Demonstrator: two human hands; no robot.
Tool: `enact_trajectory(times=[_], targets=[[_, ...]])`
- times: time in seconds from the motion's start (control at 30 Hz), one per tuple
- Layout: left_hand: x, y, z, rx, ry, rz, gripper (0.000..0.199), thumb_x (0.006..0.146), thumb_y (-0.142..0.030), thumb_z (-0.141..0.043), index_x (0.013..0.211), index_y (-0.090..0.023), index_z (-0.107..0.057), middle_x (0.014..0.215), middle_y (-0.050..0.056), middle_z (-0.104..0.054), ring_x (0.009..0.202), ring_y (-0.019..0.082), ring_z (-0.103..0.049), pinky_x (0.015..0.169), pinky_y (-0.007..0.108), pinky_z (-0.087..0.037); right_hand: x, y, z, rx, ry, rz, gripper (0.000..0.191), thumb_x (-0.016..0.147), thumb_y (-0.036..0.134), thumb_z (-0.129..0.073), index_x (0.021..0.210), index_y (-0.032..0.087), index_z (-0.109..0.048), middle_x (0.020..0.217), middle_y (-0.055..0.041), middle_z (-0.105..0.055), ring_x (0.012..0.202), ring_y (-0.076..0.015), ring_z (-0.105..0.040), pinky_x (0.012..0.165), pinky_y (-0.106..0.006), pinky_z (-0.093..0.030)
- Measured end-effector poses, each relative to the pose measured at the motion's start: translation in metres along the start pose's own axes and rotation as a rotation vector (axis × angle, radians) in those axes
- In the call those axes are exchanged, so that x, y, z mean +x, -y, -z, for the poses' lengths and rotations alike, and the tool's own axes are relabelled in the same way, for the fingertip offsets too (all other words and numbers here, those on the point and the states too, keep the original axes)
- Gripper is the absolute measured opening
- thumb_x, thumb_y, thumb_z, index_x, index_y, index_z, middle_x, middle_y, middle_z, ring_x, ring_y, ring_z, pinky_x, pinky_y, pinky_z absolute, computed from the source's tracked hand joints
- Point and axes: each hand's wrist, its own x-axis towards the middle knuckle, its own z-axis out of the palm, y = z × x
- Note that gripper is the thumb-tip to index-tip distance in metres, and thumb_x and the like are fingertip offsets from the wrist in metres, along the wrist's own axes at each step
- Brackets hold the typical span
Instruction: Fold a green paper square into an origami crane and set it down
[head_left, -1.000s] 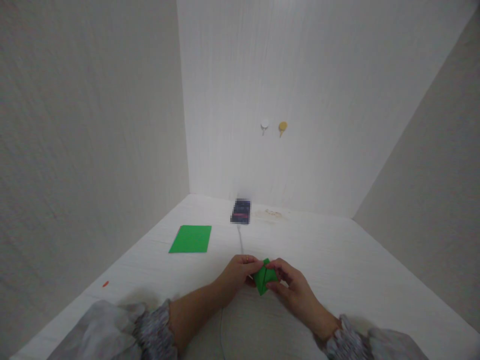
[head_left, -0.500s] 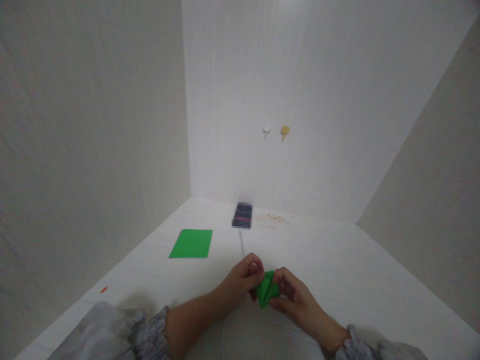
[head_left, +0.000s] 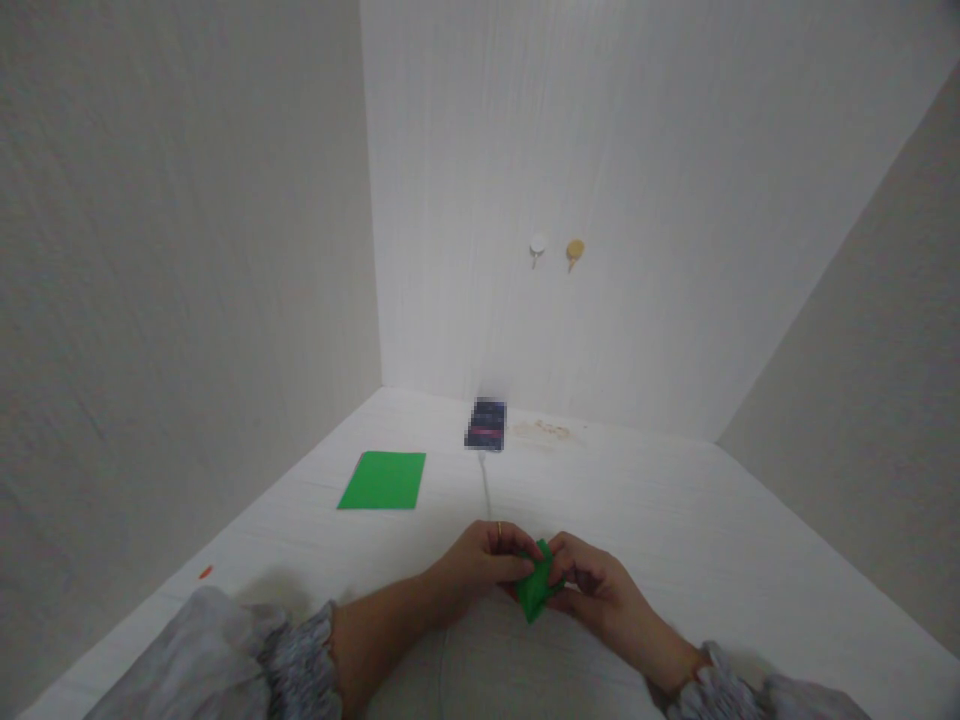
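Between my two hands is a small piece of folded green paper (head_left: 533, 594), its pointed end aimed down toward me. My left hand (head_left: 487, 562), with a ring on one finger, pinches the paper's left and upper side. From the right, my right hand (head_left: 596, 585) grips its other edge between thumb and fingers. The fingers cover part of the folds. A flat green square of paper (head_left: 384, 481) lies on the white table (head_left: 675, 540), to the left and beyond my left hand.
Against the back wall lies a phone-like device (head_left: 487, 424), blurred out, with a white cable (head_left: 485, 485) running toward me. Two hooks, one white (head_left: 537, 245) and one yellowish (head_left: 574, 250), are on the wall. A small orange scrap (head_left: 206, 572) lies at left.
My left fingers have shifted right, over the top of the folded paper. The paper has turned and looks narrower, and the right fingers have moved in closer.
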Motion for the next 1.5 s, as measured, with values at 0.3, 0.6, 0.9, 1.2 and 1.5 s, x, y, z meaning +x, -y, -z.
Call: enact_trajectory(times=[0.3, 0.6, 0.9, 1.2, 1.5], targets=[[0.003, 0.005, -0.001, 0.053, 0.002, -0.041, 0.038, 0.048, -0.025, -0.076, 0.067, -0.014, -0.045, 0.060, -0.004, -0.053, 0.052, 0.007, -0.047, 0.050, 0.020, -0.035, 0.001, -0.002, -0.002, 0.040, 0.039, 0.037, 0.006, 0.071, 0.021, -0.065, 0.071, 0.018, -0.059, 0.080, -0.0025, -0.055, 0.076, -0.0153, -0.055, 0.068, -0.028, -0.044], [-0.001, 0.001, 0.000, -0.034, 0.026, -0.050, 0.021, 0.055, -0.015, -0.066, 0.074, -0.011, -0.058, 0.065, 0.000, -0.059, 0.055, 0.009, -0.052, 0.055, 0.022, -0.040, -0.001, 0.001, 0.000, 0.018, 0.007, 0.054, 0.010, 0.070, 0.023, -0.065, 0.073, 0.018, -0.058, 0.084, -0.0029, -0.055, 0.080, -0.0162, -0.055, 0.072, -0.030, -0.043], [-0.002, -0.001, -0.001, -0.129, -0.010, -0.002, 0.030, 0.056, -0.013, -0.063, 0.086, -0.009, -0.065, 0.080, 0.009, -0.067, 0.069, 0.018, -0.061, 0.068, 0.032, -0.046, -0.002, 0.002, 0.002, -0.236, -0.086, 0.128, 0.011, 0.070, 0.020, -0.065, 0.073, 0.019, -0.055, 0.091, -0.0032, -0.050, 0.086, -0.0166, -0.052, 0.076, -0.030, -0.042], [-0.001, -0.003, -0.002, -0.124, -0.126, 0.008, 0.026, 0.054, -0.010, -0.061, 0.080, -0.009, -0.065, 0.073, 0.006, -0.064, 0.065, 0.016, -0.059, 0.068, 0.033, -0.046, -0.006, 0.006, 0.004, -0.642, -0.022, 0.238, 0.009, 0.080, 0.018, -0.051, 0.086, 0.020, -0.058, 0.092, -0.0058, -0.048, 0.082, -0.0158, -0.050, 0.069, -0.027, -0.043], [-0.001, -0.004, -0.005, -0.088, -0.137, 0.065, 0.021, 0.058, -0.018, -0.060, 0.077, -0.009, -0.065, 0.069, 0.005, -0.064, 0.062, 0.014, -0.057, 0.067, 0.031, -0.046, -0.008, 0.015, 0.001, -1.177, 0.148, 0.416, 0.022, 0.087, 0.017, -0.036, 0.090, 0.016, -0.058, 0.073, -0.0045, -0.057, 0.061, -0.0145, -0.049, 0.054, -0.025, -0.036]])
